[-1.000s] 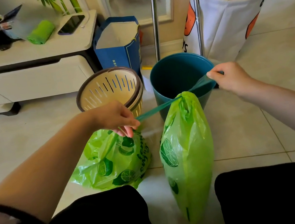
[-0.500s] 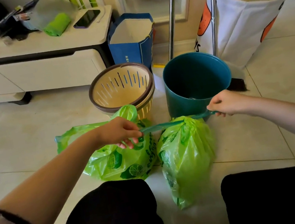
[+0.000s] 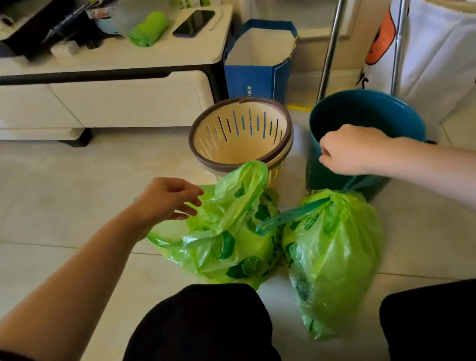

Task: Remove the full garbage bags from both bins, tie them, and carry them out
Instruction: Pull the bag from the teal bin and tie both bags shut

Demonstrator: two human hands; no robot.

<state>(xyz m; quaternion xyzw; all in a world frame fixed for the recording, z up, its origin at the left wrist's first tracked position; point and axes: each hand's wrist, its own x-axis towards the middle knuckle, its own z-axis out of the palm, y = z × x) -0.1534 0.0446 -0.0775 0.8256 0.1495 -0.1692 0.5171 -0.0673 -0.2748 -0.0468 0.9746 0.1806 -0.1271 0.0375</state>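
Note:
Two full green garbage bags printed with lime slices lie on the floor before my knees. The left bag [image 3: 229, 245] has a loose, open top. The right bag [image 3: 332, 252] is gathered at the neck by a teal drawstring [image 3: 293, 213] that lies slack across it. My left hand [image 3: 167, 199] hovers at the left bag's top edge with fingers apart and nothing in them. My right hand [image 3: 352, 150] is raised in front of the teal bin [image 3: 403, 116], fingers curled, with nothing visible in them. The beige slotted bin [image 3: 241, 135] stands without a liner behind the left bag.
A white TV cabinet [image 3: 126, 98] with a phone [image 3: 193, 22] and clutter runs along the back left. A blue paper bag [image 3: 261, 65], two metal poles [image 3: 334, 29] and a white laundry bag [image 3: 445, 48] stand behind the bins. My black-clad knees [image 3: 196, 346] fill the foreground.
Both hands have let go of the teal drawstring, which was pulled taut and now lies slack. The right bag has settled on the floor. My right hand has risen toward the teal bin.

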